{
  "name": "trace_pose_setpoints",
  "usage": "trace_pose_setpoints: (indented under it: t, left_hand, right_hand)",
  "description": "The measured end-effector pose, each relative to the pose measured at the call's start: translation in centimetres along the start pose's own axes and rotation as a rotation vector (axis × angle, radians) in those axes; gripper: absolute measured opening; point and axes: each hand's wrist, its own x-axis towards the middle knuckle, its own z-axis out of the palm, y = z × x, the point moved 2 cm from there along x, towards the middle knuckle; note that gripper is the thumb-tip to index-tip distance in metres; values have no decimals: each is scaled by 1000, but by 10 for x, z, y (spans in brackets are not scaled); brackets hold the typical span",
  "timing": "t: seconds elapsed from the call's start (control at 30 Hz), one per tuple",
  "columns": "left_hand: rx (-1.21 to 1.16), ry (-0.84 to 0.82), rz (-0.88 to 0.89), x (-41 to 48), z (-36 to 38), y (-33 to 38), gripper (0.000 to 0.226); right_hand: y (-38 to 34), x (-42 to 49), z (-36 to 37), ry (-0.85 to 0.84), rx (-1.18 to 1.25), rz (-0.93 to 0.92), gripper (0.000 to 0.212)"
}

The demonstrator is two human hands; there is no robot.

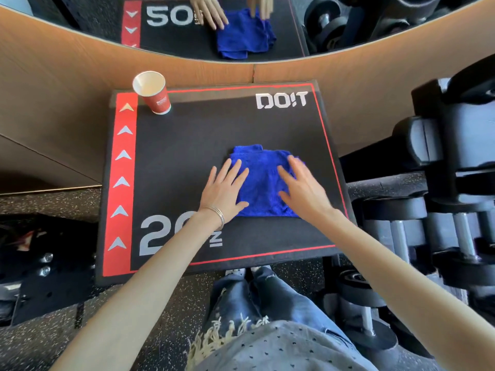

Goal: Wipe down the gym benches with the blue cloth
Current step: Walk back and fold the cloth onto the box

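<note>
A folded blue cloth (263, 180) lies on the black top of a padded gym box (187, 145) with a red stripe, white arrows and the print "DO!T". My left hand (225, 190) lies flat with straight fingers on the cloth's left edge. My right hand (301, 188) presses flat on the cloth's right part, fingers spread. Both hands are open on the cloth.
A red paper cup (153, 92) stands upright at the box's far left corner. A mirror (214, 25) on the wooden wall behind reflects the cloth and hands. Black dumbbells (428, 210) on a rack crowd the right side. Dark equipment (40, 250) sits on the speckled floor at left.
</note>
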Motion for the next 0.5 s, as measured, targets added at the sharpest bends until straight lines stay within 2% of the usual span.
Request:
trace_pose_setpoints:
  t: [0.07, 0.17, 0.5]
  left_hand:
    - [-15, -55, 51, 2, 5, 2, 81]
    - [27, -147, 112, 9, 13, 8, 80]
    - [-53, -194, 95, 53, 6, 7, 80]
  right_hand:
    - [-24, -2, 12, -101, 29, -82, 63]
    - [-24, -1, 30, -243, -58, 21, 71]
    - [9, 30, 34, -232, 27, 161, 69]
